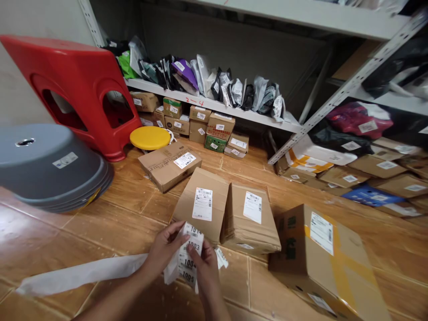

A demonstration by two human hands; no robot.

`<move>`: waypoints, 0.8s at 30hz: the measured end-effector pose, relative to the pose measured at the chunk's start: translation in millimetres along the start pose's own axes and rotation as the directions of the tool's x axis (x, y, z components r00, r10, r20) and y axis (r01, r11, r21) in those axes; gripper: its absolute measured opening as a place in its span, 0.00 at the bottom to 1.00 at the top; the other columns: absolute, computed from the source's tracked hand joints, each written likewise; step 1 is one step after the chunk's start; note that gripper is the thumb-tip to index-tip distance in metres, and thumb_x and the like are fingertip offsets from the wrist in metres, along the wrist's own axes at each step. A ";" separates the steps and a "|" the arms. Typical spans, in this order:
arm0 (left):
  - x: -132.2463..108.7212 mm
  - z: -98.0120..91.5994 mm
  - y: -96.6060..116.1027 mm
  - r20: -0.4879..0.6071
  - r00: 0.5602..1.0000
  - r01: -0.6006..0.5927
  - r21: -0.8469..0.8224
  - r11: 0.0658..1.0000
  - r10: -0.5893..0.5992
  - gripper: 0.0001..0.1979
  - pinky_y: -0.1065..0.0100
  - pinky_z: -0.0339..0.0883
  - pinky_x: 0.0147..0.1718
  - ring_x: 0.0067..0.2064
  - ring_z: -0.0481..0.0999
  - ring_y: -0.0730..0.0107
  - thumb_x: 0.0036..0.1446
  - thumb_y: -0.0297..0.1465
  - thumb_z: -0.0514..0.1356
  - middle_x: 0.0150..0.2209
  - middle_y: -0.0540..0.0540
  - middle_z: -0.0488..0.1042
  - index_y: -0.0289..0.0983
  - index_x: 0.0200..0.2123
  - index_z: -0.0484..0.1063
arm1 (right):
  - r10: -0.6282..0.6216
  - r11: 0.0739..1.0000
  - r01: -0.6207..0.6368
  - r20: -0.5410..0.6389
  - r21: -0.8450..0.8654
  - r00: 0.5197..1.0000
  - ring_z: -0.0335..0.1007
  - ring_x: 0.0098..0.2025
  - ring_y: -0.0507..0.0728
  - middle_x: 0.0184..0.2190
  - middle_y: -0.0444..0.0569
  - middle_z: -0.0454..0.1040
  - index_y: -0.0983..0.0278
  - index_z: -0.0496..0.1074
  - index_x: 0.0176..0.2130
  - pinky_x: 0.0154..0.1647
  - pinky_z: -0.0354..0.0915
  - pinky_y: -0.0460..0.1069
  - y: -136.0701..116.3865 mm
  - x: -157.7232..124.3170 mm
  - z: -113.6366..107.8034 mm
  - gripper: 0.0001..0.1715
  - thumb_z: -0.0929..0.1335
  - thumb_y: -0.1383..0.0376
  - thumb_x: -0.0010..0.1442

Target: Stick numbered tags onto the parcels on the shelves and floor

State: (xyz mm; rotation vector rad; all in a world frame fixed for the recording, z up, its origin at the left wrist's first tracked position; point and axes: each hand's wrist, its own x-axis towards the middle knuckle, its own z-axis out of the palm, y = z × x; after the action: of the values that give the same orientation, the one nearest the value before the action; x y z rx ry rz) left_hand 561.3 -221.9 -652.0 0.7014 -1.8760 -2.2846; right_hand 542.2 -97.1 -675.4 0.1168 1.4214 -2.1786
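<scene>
Both hands hold a strip of white numbered labels (189, 263), printed 1014, 1003, 1004 and 1005 from top to bottom. My left hand (164, 244) pinches its upper left edge, while my right hand (206, 263) grips the right side with the thumb on the front. Just beyond the hands stands a cardboard box (214, 183) with a white shipping label, and a second labelled cardboard box (240, 227) leans close on its right. A loose white label (221, 257) lies on the floor beside my right hand. A long white paper strip (83, 273) trails away on the left.
A large taped carton (334, 267) sits at the right, and a flat carton (170, 167) lies farther back. Grey stacked tubs (43, 165), a red stool (80, 84) and a yellow round seat (150, 137) are on the left. A metal shelf (214, 104) of parcels runs behind.
</scene>
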 end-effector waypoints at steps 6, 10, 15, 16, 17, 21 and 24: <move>-3.0 3.3 9.7 0.010 0.997 0.080 -0.027 0.996 -0.080 0.18 0.68 0.68 0.36 0.34 0.75 0.66 0.36 0.41 0.68 0.29 0.48 0.78 0.36 0.30 0.75 | -0.024 0.996 0.020 -0.049 -0.084 0.998 0.74 0.39 0.60 0.34 0.49 0.79 0.61 0.77 0.38 0.48 0.68 0.56 -6.7 0.3 -3.5 0.26 0.73 0.45 0.46; -3.8 4.3 13.6 -0.089 0.984 0.148 -0.040 0.988 -0.151 0.20 0.66 0.67 0.39 0.37 0.75 0.63 0.35 0.43 0.68 0.30 0.48 0.78 0.36 0.31 0.76 | -0.005 0.991 0.005 -0.004 -0.132 1.000 0.73 0.38 0.59 0.33 0.48 0.79 0.60 0.77 0.38 0.50 0.67 0.58 -10.6 -1.0 -4.0 0.24 0.72 0.46 0.48; -5.0 3.6 8.2 -0.069 0.986 0.152 -0.010 0.988 -0.153 0.19 0.66 0.66 0.37 0.34 0.75 0.63 0.36 0.43 0.67 0.29 0.48 0.78 0.36 0.29 0.76 | 0.022 1.000 -0.022 -0.005 -0.019 1.000 0.74 0.38 0.58 0.33 0.46 0.79 0.58 0.77 0.38 0.49 0.67 0.56 -6.0 -0.4 -2.7 0.23 0.73 0.48 0.47; -5.1 3.4 6.0 -0.062 0.986 0.153 -0.012 0.988 -0.153 0.19 0.66 0.66 0.36 0.34 0.75 0.63 0.36 0.43 0.67 0.29 0.47 0.79 0.36 0.31 0.76 | 0.022 1.000 -0.022 -0.010 -0.018 1.000 0.74 0.38 0.58 0.33 0.46 0.79 0.58 0.77 0.38 0.48 0.68 0.56 -4.0 0.4 -3.4 0.23 0.73 0.47 0.47; -5.0 3.1 3.8 -0.056 0.987 0.151 -0.008 0.988 -0.152 0.20 0.66 0.66 0.36 0.34 0.75 0.63 0.36 0.42 0.67 0.30 0.47 0.79 0.36 0.32 0.76 | 0.012 0.999 -0.012 -0.013 -0.041 1.000 0.74 0.38 0.58 0.33 0.47 0.79 0.59 0.77 0.38 0.47 0.68 0.55 -2.1 1.1 -4.6 0.23 0.73 0.47 0.48; -2.7 -1.4 -2.4 -0.005 0.996 0.085 0.163 0.983 -0.085 0.16 0.66 0.66 0.35 0.33 0.74 0.63 0.38 0.41 0.65 0.28 0.46 0.79 0.36 0.29 0.77 | -0.077 0.972 0.073 -0.009 -0.224 0.997 0.73 0.41 0.59 0.35 0.49 0.79 0.62 0.78 0.37 0.47 0.66 0.54 2.3 3.7 -10.9 0.22 0.73 0.50 0.48; -0.3 -7.4 -2.3 0.058 0.998 -0.005 0.292 0.956 -0.013 0.12 0.67 0.65 0.34 0.31 0.73 0.65 0.42 0.40 0.63 0.27 0.47 0.78 0.36 0.26 0.77 | -0.095 0.963 0.090 -0.006 -0.254 0.995 0.72 0.38 0.58 0.33 0.48 0.78 0.63 0.77 0.36 0.42 0.66 0.51 -1.1 4.6 -13.6 0.21 0.72 0.50 0.48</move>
State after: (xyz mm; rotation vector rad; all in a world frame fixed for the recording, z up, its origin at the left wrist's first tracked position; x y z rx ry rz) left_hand 565.1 -227.9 -655.0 0.6757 -2.2708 -2.0714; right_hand 534.8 -86.7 -682.1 -0.0232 1.7333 -2.0507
